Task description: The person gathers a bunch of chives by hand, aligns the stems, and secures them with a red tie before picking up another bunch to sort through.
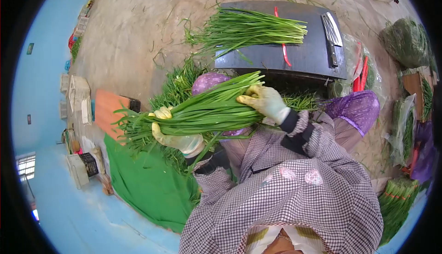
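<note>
A thick bunch of long green chives [207, 109] lies across my lap, its leafy ends to the left and its stem ends to the right. My left hand [177, 139], in a stained pale glove, is wrapped round the leafy part from below. My right hand [267, 103], gloved too, is closed on the stem end, thumb and forefinger pressed together on a few stalks. Beyond my hands, a second bundle of chives [258, 28] rests on a dark board [317, 56]. Under that bundle runs a red tie strip [285, 53].
A knife [331, 40] lies at the board's right edge. Loose chives [177, 86] are heaped left of my knees, by a green cloth [138, 180]. Red strips [363, 74] in a plastic bag stand right of the board. Tied chive bundles [398, 198] sit at the lower right.
</note>
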`<state>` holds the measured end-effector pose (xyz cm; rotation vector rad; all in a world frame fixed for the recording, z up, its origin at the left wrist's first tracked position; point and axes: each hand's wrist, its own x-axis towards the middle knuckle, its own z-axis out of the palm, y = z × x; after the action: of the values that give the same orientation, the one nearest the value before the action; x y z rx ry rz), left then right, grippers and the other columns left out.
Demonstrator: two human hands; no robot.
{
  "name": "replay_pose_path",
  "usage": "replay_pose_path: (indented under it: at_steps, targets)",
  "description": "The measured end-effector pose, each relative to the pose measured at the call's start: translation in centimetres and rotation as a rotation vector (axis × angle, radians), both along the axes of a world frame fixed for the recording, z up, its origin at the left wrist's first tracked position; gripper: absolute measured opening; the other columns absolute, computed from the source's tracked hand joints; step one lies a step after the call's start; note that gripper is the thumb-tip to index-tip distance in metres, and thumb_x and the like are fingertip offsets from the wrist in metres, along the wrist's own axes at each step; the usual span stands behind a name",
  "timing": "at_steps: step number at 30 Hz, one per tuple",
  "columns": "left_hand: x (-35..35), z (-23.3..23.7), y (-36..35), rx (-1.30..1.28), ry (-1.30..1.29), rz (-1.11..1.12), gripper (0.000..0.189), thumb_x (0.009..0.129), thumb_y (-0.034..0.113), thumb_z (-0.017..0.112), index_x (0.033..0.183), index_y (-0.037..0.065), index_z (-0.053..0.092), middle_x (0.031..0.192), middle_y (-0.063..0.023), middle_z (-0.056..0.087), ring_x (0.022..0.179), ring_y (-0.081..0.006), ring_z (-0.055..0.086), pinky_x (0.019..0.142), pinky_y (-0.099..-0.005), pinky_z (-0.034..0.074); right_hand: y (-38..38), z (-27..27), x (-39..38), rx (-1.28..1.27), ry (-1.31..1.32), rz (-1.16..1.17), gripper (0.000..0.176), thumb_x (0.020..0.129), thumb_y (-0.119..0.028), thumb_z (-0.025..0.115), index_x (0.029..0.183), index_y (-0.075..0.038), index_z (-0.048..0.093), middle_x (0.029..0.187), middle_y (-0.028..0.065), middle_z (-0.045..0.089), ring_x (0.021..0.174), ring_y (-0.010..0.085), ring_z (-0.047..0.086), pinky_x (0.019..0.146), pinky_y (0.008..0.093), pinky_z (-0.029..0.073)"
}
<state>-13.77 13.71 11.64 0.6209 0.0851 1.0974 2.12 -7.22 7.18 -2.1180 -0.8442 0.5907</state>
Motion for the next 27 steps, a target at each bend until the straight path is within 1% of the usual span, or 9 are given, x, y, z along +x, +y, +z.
replay_pose_path:
  at_steps: [2, 4, 8, 15, 18, 21, 23, 24, 27]
  targets:
    - [0.1, 0.7, -0.6, 0.071, 0.002, -0.019, 0.030, 0.095, 0.031, 0.055, 0.110, 0.006, 0.060, 0.089, -0.0062, 0.058, 0.087, -0.0194, 0.056, 0.083, -0.0375, 0.049, 2.0, -1.0, -0.4, 0.125, 0.115, -0.075, 0.038, 0.092, -0.045, 0.063, 0.090, -0.007, 0.070, 0.083, 0.0176, 0.068, 0.083, 0.0367, 0.067, 0.073, 0.0459, 0.051]
    - [0.0, 1.2, -0.9, 0.091, -0.010, 0.004, 0.031, 0.097, 0.032, 0.054, 0.105, 0.003, 0.060, 0.095, -0.0077, 0.060, 0.095, -0.0216, 0.059, 0.092, -0.0408, 0.050, 2.8, -2.3, -1.1, 0.415, 0.199, -0.115, 0.028, 0.096, -0.033, 0.062, 0.091, -0.006, 0.069, 0.084, 0.0123, 0.070, 0.069, 0.0276, 0.064, 0.064, 0.0376, 0.049]
    - [-0.2, 1.4, -0.7, -0.059, 0.006, 0.075, 0.031, 0.094, 0.031, 0.056, 0.114, 0.008, 0.061, 0.095, -0.0050, 0.060, 0.089, -0.0183, 0.056, 0.085, -0.0368, 0.048, -0.1, 6.9, -0.4, 0.850, 1.140, -0.094, 0.015, 0.101, -0.020, 0.058, 0.098, -0.006, 0.063, 0.091, -0.0010, 0.064, 0.063, 0.0027, 0.040, 0.058, 0.0186, 0.035]
    - [-2.0, -2.2, 1.1, -0.270, 0.078, 0.033, 0.031, 0.096, 0.036, 0.053, 0.107, 0.010, 0.064, 0.098, -0.0047, 0.063, 0.089, -0.0191, 0.059, 0.083, -0.0383, 0.051, -11.1, 12.7, 4.4, 1.248, 0.521, 0.022, 0.028, 0.100, -0.035, 0.059, 0.093, -0.008, 0.053, 0.076, -0.0015, 0.046, 0.065, 0.0120, 0.039, 0.063, 0.0291, 0.034]
    - [-2.3, -3.9, 1.9, -0.340, 0.108, 0.055, 0.031, 0.096, 0.036, 0.052, 0.104, 0.009, 0.064, 0.095, -0.0049, 0.063, 0.086, -0.0194, 0.060, 0.082, -0.0377, 0.052, -15.2, 10.5, 5.3, 1.142, 0.434, -0.014, 0.024, 0.100, -0.031, 0.059, 0.093, -0.008, 0.056, 0.077, -0.0018, 0.052, 0.060, 0.0112, 0.038, 0.060, 0.0276, 0.034]
    - [-2.3, -4.8, 2.3, -0.363, 0.128, 0.111, 0.031, 0.097, 0.035, 0.050, 0.101, 0.007, 0.064, 0.091, -0.0052, 0.063, 0.085, -0.0192, 0.061, 0.081, -0.0366, 0.052, -18.5, 3.6, 6.6, 0.549, 0.452, -0.462, 0.023, 0.097, -0.028, 0.064, 0.093, -0.006, 0.059, 0.082, 0.0039, 0.060, 0.059, 0.0135, 0.045, 0.059, 0.0288, 0.040]
    - [-1.9, -5.1, 2.5, -0.395, 0.124, 0.177, 0.031, 0.097, 0.035, 0.049, 0.099, 0.007, 0.063, 0.090, -0.0053, 0.063, 0.086, -0.0190, 0.061, 0.081, -0.0358, 0.053, -22.9, -6.8, 8.5, 0.007, -0.096, -0.170, 0.029, 0.093, -0.032, 0.067, 0.096, -0.003, 0.063, 0.091, 0.0111, 0.067, 0.069, 0.0207, 0.061, 0.065, 0.0335, 0.050]
    - [-1.9, -5.0, 2.4, -0.350, 0.160, 0.165, 0.032, 0.097, 0.035, 0.049, 0.098, 0.007, 0.063, 0.090, -0.0051, 0.063, 0.085, -0.0191, 0.062, 0.080, -0.0359, 0.053, -22.9, -8.3, 8.3, -0.942, -0.288, -0.003, 0.035, 0.088, -0.039, 0.069, 0.100, -0.006, 0.066, 0.097, 0.0146, 0.069, 0.084, 0.0298, 0.069, 0.074, 0.0390, 0.055]
    - [-1.8, -4.6, 2.0, -0.282, 0.239, 0.165, 0.034, 0.098, 0.037, 0.048, 0.097, 0.007, 0.063, 0.090, -0.0046, 0.064, 0.084, -0.0195, 0.062, 0.078, -0.0364, 0.054, -20.3, -5.1, 5.4, -0.680, -0.398, 0.043, 0.035, 0.086, -0.042, 0.069, 0.107, -0.014, 0.070, 0.102, 0.0126, 0.069, 0.086, 0.0314, 0.069, 0.073, 0.0406, 0.056]
